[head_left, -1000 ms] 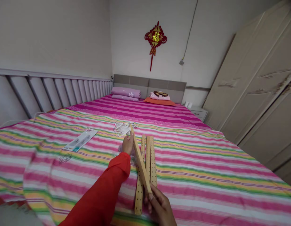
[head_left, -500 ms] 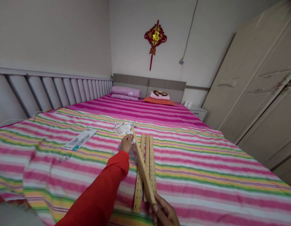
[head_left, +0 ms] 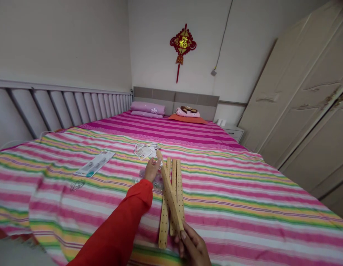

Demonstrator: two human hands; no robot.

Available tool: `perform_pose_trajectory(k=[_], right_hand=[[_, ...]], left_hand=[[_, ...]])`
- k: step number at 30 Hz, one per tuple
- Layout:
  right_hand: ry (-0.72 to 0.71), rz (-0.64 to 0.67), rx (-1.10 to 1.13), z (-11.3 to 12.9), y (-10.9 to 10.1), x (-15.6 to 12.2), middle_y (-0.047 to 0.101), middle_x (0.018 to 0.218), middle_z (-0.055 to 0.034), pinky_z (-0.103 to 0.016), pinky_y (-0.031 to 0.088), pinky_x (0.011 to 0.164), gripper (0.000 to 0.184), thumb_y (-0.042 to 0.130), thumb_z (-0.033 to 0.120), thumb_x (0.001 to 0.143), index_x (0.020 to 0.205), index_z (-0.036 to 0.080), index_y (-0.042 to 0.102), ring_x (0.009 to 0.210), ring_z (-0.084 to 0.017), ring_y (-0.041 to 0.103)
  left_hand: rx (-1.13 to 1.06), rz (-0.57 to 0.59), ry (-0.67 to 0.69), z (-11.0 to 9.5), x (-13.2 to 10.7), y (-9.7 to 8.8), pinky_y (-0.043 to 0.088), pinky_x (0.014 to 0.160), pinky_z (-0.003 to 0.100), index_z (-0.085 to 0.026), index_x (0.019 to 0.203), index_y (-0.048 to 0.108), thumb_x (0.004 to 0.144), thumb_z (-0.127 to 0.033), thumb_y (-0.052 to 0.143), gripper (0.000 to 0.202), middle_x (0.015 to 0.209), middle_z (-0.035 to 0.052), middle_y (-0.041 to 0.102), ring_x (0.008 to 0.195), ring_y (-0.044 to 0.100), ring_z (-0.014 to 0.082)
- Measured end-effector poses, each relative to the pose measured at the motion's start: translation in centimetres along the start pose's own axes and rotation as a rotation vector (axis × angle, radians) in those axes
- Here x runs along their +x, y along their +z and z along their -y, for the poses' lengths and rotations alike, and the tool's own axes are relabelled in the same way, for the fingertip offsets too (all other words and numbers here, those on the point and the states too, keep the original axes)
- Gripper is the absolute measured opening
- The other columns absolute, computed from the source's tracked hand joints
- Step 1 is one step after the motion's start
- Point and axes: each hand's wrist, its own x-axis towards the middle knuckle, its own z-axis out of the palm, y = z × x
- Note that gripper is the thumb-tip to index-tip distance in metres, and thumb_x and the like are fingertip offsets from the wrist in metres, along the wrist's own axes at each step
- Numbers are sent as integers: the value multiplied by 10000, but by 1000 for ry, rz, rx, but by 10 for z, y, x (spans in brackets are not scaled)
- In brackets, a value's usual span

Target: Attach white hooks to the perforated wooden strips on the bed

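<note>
1. Four perforated wooden strips make up the group near the foot of the bed. One, the raised slat [head_left: 169, 191], is lifted at a slant. The other three, the flat slats [head_left: 179, 184], lie side by side on the striped bedspread [head_left: 243, 192].
2. Right hand [head_left: 193, 248]: its fingers are closed around the near end of the raised slat at the lower edge of the view.
3. Left hand [head_left: 152, 170], in a red sleeve [head_left: 124, 225]: its curled fingers lie against the far end of the raised slat. Whether they grip it or only touch it cannot be told.
4. The raised slat crosses diagonally above the leftmost flat slat, with its far end pointing toward the headboard [head_left: 175, 99].
5. A clear bag [head_left: 158, 182] of small parts lies just under the left hand, touching the flat slats' left side.
6. A crumpled clear packet [head_left: 143, 150] lies just beyond the slats' far ends. A printed card pack [head_left: 95, 163] lies well to the left.
7. Background: two pillows [head_left: 148, 108], a nightstand [head_left: 233, 130], a cream wardrobe [head_left: 304, 103] on the right and a red knot ornament [head_left: 183, 44] on the wall.
</note>
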Motion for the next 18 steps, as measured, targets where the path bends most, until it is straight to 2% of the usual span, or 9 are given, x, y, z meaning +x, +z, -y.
perform_pose_trajectory(k=[3, 7, 11, 14, 18], right_hand=[[17, 4, 58, 1, 5, 1, 645, 645, -41, -228, 341, 443, 443, 786, 427, 662, 1002, 154, 710, 438, -89, 433], [55, 22, 133, 4, 11, 1, 635, 641, -37, -213, 310, 436, 434, 792, 419, 655, 992, 159, 708, 445, -77, 405], [76, 13, 196, 10, 10, 0, 617, 625, -34, -209, 288, 431, 361, 807, 420, 633, 846, 143, 715, 444, -68, 377], [69, -40, 238, 17, 4, -2, 619, 638, -38, -222, 339, 469, 344, 819, 409, 617, 810, 150, 703, 481, -85, 413], [25, -131, 278, 26, -8, -7, 635, 678, -39, -239, 400, 526, 356, 834, 371, 604, 862, 168, 695, 527, -101, 441]], left_hand=[[15, 33, 0, 4, -3, 2, 468, 606, 217, -164, 1181, 549, 699, -450, 670, 574, 1020, 86, 623, 859, 605, 166], [-25, 47, -11, 6, -5, 2, 484, 591, 231, -145, 1183, 563, 786, -377, 580, 460, 1046, 102, 628, 861, 609, 174], [10, -5, 40, 2, -6, -3, 497, 787, 291, -153, 1113, 615, 803, -304, 555, 350, 1041, 93, 660, 922, 623, 187], [70, -6, 69, -1, -10, -7, 478, 862, 330, -144, 1106, 621, 798, -293, 555, 348, 1081, 116, 665, 976, 624, 214], [83, 88, 80, -5, -23, -12, 498, 829, 318, -138, 1179, 577, 799, -296, 549, 413, 1197, 138, 621, 969, 637, 211]])
